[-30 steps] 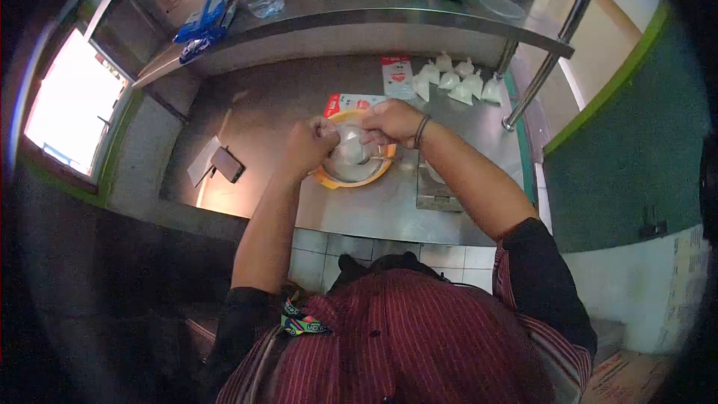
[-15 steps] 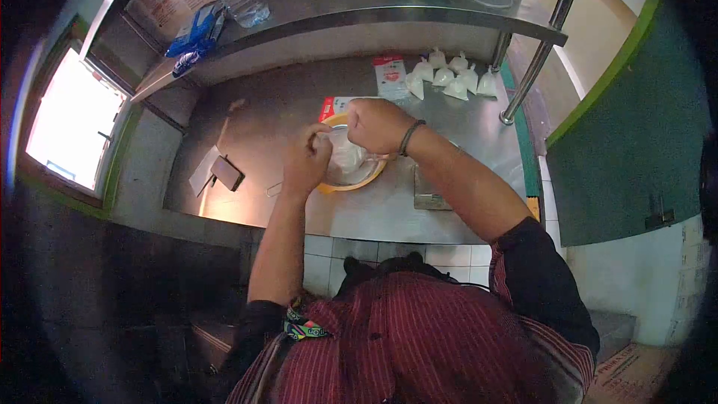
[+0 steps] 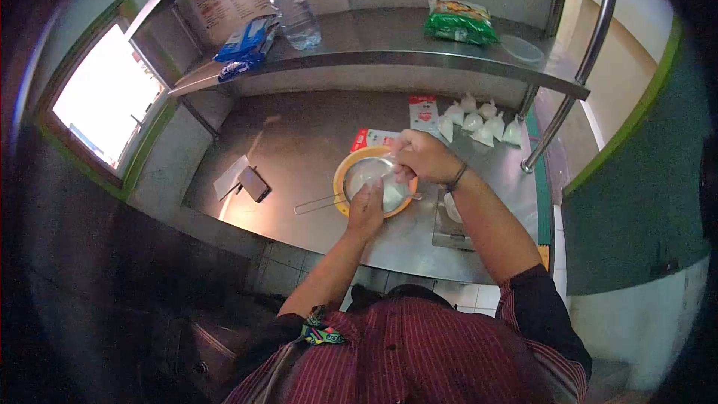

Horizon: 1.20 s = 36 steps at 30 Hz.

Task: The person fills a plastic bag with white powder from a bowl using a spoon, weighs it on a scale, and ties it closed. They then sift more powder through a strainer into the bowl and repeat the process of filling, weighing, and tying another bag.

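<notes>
A yellow bowl [image 3: 339, 184] stands on the metal table with a wire-handled sieve [image 3: 318, 204] resting in it. Over the bowl is a clear plastic bag of white powder [image 3: 393, 196], held between my hands. My left hand [image 3: 366, 211] closes on the side of the bag, thumb pointing up. Higher and to the right, my right hand [image 3: 426, 157] is closed at the bag's top, its fingers pinched together. Just right of the bowl, a flat metal scale [image 3: 451, 238] with a pale round top is partly hidden by my right forearm.
Several tied bags of white powder [image 3: 482, 126] stand at the back right. Red-and-white packets lie behind the bowl [image 3: 374, 139] and farther back [image 3: 423, 111]. A small dark device [image 3: 254, 183] sits at left. An overhead shelf [image 3: 374, 60] carries a bottle [image 3: 293, 11] and packets.
My hands were both up at the bag's neck. My left hand has come down onto the bag's side, while the right stays at its top. The view has shifted, showing more shelf.
</notes>
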Tool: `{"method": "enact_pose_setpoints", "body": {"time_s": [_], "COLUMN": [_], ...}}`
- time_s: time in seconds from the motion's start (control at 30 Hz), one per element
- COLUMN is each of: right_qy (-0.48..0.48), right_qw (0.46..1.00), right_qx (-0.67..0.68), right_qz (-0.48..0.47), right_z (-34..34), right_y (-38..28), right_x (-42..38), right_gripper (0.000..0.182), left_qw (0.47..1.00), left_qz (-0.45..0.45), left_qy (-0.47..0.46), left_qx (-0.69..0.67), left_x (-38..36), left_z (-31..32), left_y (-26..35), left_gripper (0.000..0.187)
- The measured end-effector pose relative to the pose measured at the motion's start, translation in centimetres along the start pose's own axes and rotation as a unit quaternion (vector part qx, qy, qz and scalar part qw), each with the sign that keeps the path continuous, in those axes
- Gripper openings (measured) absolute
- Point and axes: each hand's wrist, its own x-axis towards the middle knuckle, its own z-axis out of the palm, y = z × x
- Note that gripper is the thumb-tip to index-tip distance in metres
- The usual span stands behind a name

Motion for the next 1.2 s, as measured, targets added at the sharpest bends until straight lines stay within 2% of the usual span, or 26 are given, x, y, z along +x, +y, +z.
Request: {"method": "enact_pose_setpoints", "body": {"time_s": [0.07,0.1,0.13,0.17,0.23,0.27,0.33,0.37,0.4,0.43,0.47,0.5,0.63,0.67,0.7,0.73,0.77,0.83,0.87,0.9,0.97,1.03,1.1,1.13,1.17,1.2], "right_qy": [0.018,0.109,0.199,0.202,0.127,0.132,-0.001,0.003,-0.056,-0.116,-0.033,0.051,0.128,0.094,0.060,-0.033,-0.033,-0.115,0.003,0.000,0.120,0.095,-0.118,-0.175,-0.173,-0.051], "right_qw": [0.997,0.962,0.882,0.879,0.772,0.771,0.714,0.714,0.745,0.763,0.761,0.753,0.781,0.822,0.843,0.824,0.825,0.895,0.838,0.837,0.908,0.906,0.922,0.895,0.896,0.916], "right_qx": [-0.069,-0.233,-0.384,-0.385,-0.488,-0.487,-0.590,-0.589,-0.606,-0.613,-0.620,-0.623,-0.581,-0.476,-0.358,-0.347,-0.346,-0.417,-0.519,-0.520,-0.343,-0.302,-0.332,-0.384,-0.384,-0.367], "right_qz": [0.012,-0.088,-0.187,-0.196,-0.386,-0.389,-0.377,-0.378,-0.275,-0.167,-0.188,-0.207,-0.188,-0.297,-0.398,-0.446,-0.445,-0.110,-0.170,-0.170,-0.209,-0.281,-0.161,-0.144,-0.142,-0.152], "right_z": [0.2,0.8,1.3,2.0,3.7,4.3,5.0,4.5,3.4,2.2,0.2,-1.9,-3.3,-1.8,0.0,2.0,1.6,0.2,-1.0,-2.1,-3.5,-1.4,-0.5,-0.9,-1.9,-2.9], "right_y": [-0.6,-1.1,-1.7,-2.5,-3.6,-3.3,-2.2,-2.0,-2.4,-2.7,-2.5,-2.5,-4.8,-4.2,-3.5,-2.0,-1.6,-2.1,-2.6,-2.4,-1.8,-1.4,-0.7,-0.1,0.3,-0.3], "right_x": [0.1,-0.5,-1.1,-1.3,-1.7,-1.5,-0.5,0.4,1.6,3.0,4.2,5.0,5.2,4.9,4.2,3.9,4.2,4.9,5.3,5.5,6.2,4.4,3.5,4.5,5.2,5.7], "right_gripper": [0.020,0.025,0.030,0.030,0.042,0.042,0.035,0.035,0.031,0.028,0.025,0.023,0.021,0.019,0.017,0.014,0.014,0.016,0.013,0.013,0.016,0.024,0.030,0.030,0.030,0.030], "left_qw": [0.998,0.994,0.986,0.986,0.984,0.967,0.957,0.947,0.946,0.951,0.951,0.951,0.956,0.949,0.949,0.954,0.956,0.952,0.950,0.950,0.960,0.956,0.950,0.957,0.962,0.962], "left_qz": [-0.021,-0.017,-0.011,-0.001,-0.059,0.090,0.112,0.129,0.131,0.053,-0.026,-0.027,-0.084,-0.124,-0.127,-0.074,-0.019,-0.032,-0.042,-0.043,-0.072,-0.105,-0.140,-0.090,-0.039,-0.038], "left_qy": [0.012,0.023,0.034,0.036,-0.066,-0.073,-0.093,-0.111,-0.112,-0.132,-0.149,-0.146,-0.132,-0.136,-0.136,-0.140,-0.145,-0.147,-0.146,-0.144,-0.123,-0.121,-0.128,-0.116,-0.104,-0.105], "left_qx": [0.050,0.105,0.160,0.162,0.156,0.226,0.250,0.272,0.274,0.274,0.271,0.271,0.249,0.256,0.256,0.256,0.255,0.266,0.274,0.272,0.240,0.244,0.247,0.249,0.250,0.249], "left_x": [-0.3,-0.4,-0.3,0.1,0.3,0.7,1.2,1.3,1.3,1.1,0.8,0.6,0.5,0.4,0.2,0.1,0.0,-0.4,-0.5,-0.7,-0.9,-0.7,-0.9,-0.9,-1.0,-1.0], "left_z": [-0.2,-0.3,-0.4,-0.9,-1.9,-2.0,-2.8,-3.3,-3.3,-3.0,-2.9,-3.2,-3.7,-3.7,-3.8,-3.8,-3.8,-3.9,-4.0,-4.0,-4.2,-4.4,-4.5,-4.6,-4.8,-4.8], "left_y": [1.7,2.5,3.0,2.8,1.6,1.0,-1.2,-2.3,-0.7,2.3,4.0,4.0,4.4,4.6,4.8,4.9,5.0,5.5,5.7,5.5,5.3,5.9,5.2,4.1,3.1,3.3], "left_gripper": [0.037,0.037,0.037,0.037,0.033,0.032,0.032,0.032,0.032,0.034,0.036,0.036,0.045,0.047,0.047,0.048,0.048,0.048,0.048,0.048,0.048,0.047,0.047,0.046,0.046,0.046]}}
